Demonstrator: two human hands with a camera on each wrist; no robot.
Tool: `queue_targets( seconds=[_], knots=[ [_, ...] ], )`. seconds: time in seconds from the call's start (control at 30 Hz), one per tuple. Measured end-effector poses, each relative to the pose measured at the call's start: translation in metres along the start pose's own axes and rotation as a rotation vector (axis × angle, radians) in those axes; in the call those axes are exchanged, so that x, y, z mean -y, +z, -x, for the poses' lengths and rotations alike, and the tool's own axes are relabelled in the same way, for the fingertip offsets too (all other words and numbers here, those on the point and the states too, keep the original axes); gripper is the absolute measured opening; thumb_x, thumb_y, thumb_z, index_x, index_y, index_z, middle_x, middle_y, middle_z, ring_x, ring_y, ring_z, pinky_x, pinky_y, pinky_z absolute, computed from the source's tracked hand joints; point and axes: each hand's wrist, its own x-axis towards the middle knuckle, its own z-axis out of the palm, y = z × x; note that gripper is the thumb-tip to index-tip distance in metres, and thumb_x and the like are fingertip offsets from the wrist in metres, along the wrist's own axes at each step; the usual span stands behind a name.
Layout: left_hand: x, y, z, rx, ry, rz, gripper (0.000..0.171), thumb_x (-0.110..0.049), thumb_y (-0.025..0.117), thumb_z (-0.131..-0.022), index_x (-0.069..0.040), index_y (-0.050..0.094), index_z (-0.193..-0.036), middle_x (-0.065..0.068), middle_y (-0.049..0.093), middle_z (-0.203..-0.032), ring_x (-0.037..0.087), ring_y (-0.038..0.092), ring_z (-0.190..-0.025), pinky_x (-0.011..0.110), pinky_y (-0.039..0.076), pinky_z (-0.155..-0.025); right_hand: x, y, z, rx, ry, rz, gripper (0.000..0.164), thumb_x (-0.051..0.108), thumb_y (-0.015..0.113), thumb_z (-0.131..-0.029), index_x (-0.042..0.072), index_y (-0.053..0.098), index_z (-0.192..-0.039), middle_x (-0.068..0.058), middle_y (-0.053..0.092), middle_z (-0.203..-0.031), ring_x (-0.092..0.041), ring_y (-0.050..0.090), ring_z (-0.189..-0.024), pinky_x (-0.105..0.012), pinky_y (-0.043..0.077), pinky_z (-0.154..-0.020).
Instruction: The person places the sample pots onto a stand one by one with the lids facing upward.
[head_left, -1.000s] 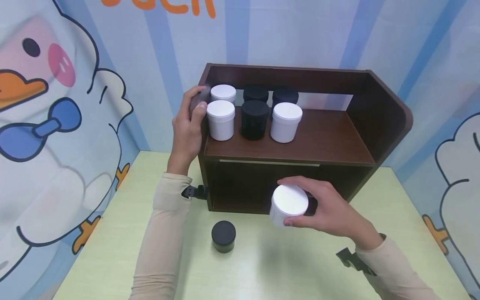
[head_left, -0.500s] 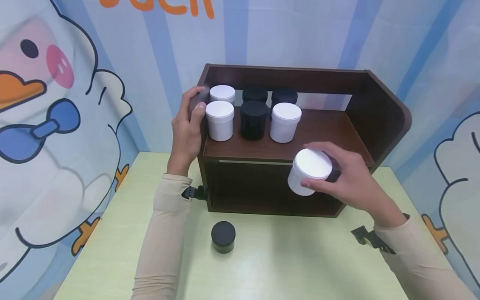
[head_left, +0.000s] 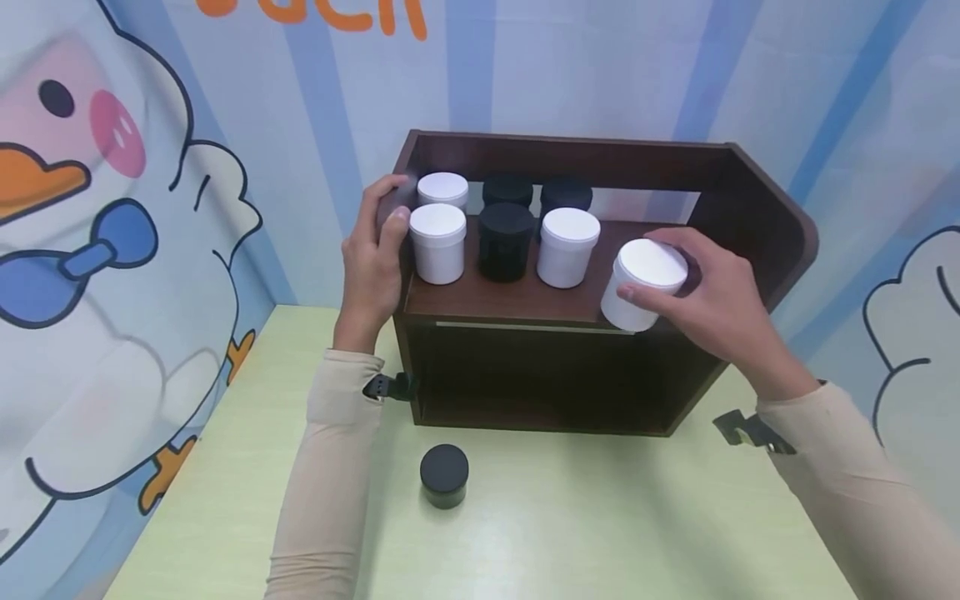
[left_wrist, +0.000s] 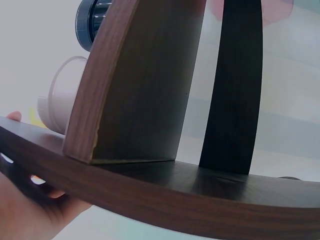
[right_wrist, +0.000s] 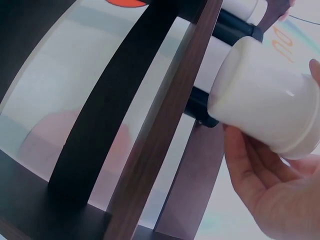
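Observation:
My right hand (head_left: 720,304) holds a white lidded jar (head_left: 637,287), thumb in front and fingers behind. That jar is tilted, at the front edge of the upper shelf; contact with the board cannot be told. My left hand (head_left: 372,267) grips the left side panel of a dark brown two-tier shelf (head_left: 495,315). Two white jars stand at the left, the front one (head_left: 438,246) closer to me. Beside them are a black jar (head_left: 506,242), another white jar (head_left: 567,250) and two black jars (head_left: 566,196) behind, partly hidden.
A black lidded jar (head_left: 444,475) stands on the pale table (head_left: 540,533) before the shelf. The shelf's right side panel (head_left: 776,221) rises beside my right hand. A printed cartoon curtain (head_left: 600,67) hangs behind.
My right hand has lifted the white jar up and to the right, from in front of the lower compartment to the upper shelf's front edge. The left hand keeps its grip on the panel.

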Motion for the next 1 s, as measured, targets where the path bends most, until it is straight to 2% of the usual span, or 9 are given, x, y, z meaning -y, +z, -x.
queue_targets(
  seconds=[0.13,0.3,0.6,0.8,1.0],
  knots=[
    [0.0,0.0,0.0,-0.007,0.002,0.0,0.049,-0.053,0.041,-0.095,-0.036,0.05,-0.14,0.0,0.051,-0.151,0.024,0.053,-0.13,0.054,0.041,-0.109,-0.002,-0.001,-0.016,0.005,0.046,0.045,0.072,0.05,0.077,-0.082,0.012,0.053,-0.139,-0.017,0.059,-0.136,-0.036,0.053,-0.117,-0.053,0.044,-0.09],
    [0.0,0.0,-0.001,-0.01,0.001,0.004,0.049,-0.053,0.042,-0.095,-0.037,0.05,-0.14,-0.002,0.05,-0.152,0.023,0.052,-0.13,0.054,0.041,-0.109,-0.002,-0.003,-0.032,-0.006,0.088,0.048,0.078,0.057,0.072,-0.083,0.01,0.051,-0.141,-0.018,0.057,-0.138,-0.037,0.054,-0.117,-0.056,0.047,-0.091],
    [0.0,0.001,0.001,-0.008,-0.012,0.01,0.049,-0.053,0.041,-0.095,-0.037,0.049,-0.14,-0.001,0.049,-0.153,0.024,0.052,-0.131,0.054,0.041,-0.109,0.0,0.0,-0.054,-0.037,0.17,-0.025,0.081,0.058,0.07,-0.083,0.01,0.046,-0.145,-0.016,0.054,-0.144,-0.034,0.052,-0.125,-0.058,0.049,-0.1],
    [-0.001,0.002,0.001,-0.01,-0.02,0.012,0.048,-0.053,0.042,-0.095,-0.038,0.05,-0.14,-0.002,0.049,-0.152,0.024,0.052,-0.131,0.054,0.041,-0.109,-0.001,0.0,-0.071,-0.007,0.236,-0.024,0.084,0.059,0.069,-0.084,0.011,0.042,-0.147,-0.016,0.05,-0.148,-0.034,0.049,-0.127,-0.058,0.048,-0.102],
    [-0.001,0.003,0.001,-0.01,-0.022,0.015,0.049,-0.053,0.042,-0.095,-0.037,0.05,-0.14,0.0,0.05,-0.151,0.025,0.053,-0.129,0.054,0.042,-0.108,-0.002,-0.003,-0.086,0.039,0.255,0.027,0.087,0.06,0.066,-0.085,0.007,0.039,-0.149,-0.02,0.048,-0.148,-0.038,0.047,-0.128,-0.06,0.048,-0.102]
  ],
)
